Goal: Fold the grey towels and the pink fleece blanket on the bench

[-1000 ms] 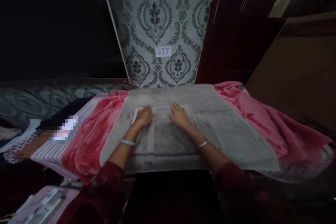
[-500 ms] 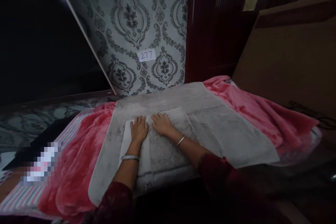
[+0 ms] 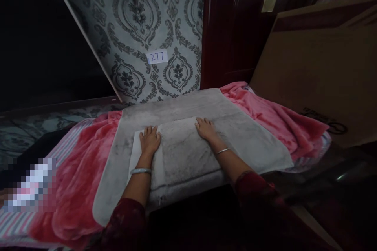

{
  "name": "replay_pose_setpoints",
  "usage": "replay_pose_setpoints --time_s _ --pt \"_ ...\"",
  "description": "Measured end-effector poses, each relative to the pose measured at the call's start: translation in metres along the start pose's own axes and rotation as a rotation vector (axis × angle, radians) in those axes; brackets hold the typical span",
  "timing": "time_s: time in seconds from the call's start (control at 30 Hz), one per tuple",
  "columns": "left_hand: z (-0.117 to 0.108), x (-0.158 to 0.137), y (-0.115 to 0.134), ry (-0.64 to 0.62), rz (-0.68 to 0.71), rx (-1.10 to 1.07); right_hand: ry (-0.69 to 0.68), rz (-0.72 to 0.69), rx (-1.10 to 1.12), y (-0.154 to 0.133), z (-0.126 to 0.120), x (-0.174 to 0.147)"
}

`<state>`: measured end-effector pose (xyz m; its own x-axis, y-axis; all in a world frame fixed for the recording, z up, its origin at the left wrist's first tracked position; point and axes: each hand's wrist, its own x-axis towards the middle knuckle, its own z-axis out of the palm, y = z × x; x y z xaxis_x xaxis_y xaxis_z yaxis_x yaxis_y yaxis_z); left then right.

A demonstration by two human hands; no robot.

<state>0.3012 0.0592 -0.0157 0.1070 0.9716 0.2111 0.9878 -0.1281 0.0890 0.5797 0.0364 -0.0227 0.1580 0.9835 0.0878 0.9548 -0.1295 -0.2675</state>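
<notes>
A folded grey plush cloth lies in front of me, with a paler strip along its left side. My left hand rests flat on that strip near the far left corner, fingers spread. At the far right corner, my right hand lies flat with its fingers apart. Neither hand grips anything. Beneath the folded piece, a larger grey cloth is spread out. The folded piece's near edge reaches the front of the surface.
A pink plush blanket with striped edging lies under the grey cloth and shows on both sides. Patterned wallpaper with a paper marked 277 stands behind. A cardboard box is at right, a dark screen at left.
My right hand has slid right across the folded cloth, away from my left hand, to its far right corner. My left hand stays near the far left corner. The camera view has shifted slightly.
</notes>
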Motion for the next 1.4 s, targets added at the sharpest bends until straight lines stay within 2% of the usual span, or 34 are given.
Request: replay_pose_setpoints --time_s 0.1,0.17,0.2,0.27,0.33,0.43,0.53,0.67,0.8,0.97,1.13,1.27,1.33,1.4 --pt "-0.001 -0.002 0.0 -0.003 0.013 -0.007 -0.041 0.056 0.011 -0.001 -0.015 -0.011" --pt "-0.002 -0.002 0.001 -0.003 0.018 -0.015 -0.005 0.049 -0.001 -0.016 -0.021 -0.027" --pt "-0.002 -0.003 0.001 0.003 0.02 -0.02 0.026 0.0 -0.007 -0.027 -0.021 -0.039" --pt "-0.001 -0.003 0.001 0.018 0.024 -0.028 0.051 -0.188 -0.002 -0.054 -0.013 -0.068" --pt "0.0 -0.002 0.001 0.032 0.026 -0.034 -0.015 -0.385 0.021 -0.079 0.002 -0.099" --pt "0.001 -0.002 0.001 0.04 0.03 -0.043 -0.07 -0.493 0.044 -0.093 0.02 -0.129" --pt "0.0 -0.002 0.002 0.028 0.04 -0.034 -0.076 -0.41 0.046 -0.073 0.02 -0.134" --pt "0.0 0.0 0.002 0.008 0.031 -0.024 -0.04 -0.224 0.035 -0.023 0.01 -0.132" --pt "0.001 0.002 0.001 -0.003 0.026 -0.031 0.017 -0.093 0.035 0.015 0.014 -0.142" --pt "-0.002 -0.001 0.002 0.01 0.027 -0.027 0.067 -0.065 0.059 0.035 0.027 -0.149" --pt "-0.008 -0.013 -0.006 0.006 -0.187 -0.049 0.135 -0.1 0.186 0.05 0.035 -0.142" --pt "-0.013 -0.028 -0.033 -0.007 -0.281 -0.203 0.195 -0.073 0.267 0.056 0.034 -0.13" --pt "-0.014 -0.037 -0.048 0.034 -0.301 -0.376 0.214 -0.044 0.289 0.055 0.031 -0.12" --pt "-0.016 -0.046 -0.062 0.081 -0.365 -0.638 0.211 -0.028 0.323 0.053 0.028 -0.107"
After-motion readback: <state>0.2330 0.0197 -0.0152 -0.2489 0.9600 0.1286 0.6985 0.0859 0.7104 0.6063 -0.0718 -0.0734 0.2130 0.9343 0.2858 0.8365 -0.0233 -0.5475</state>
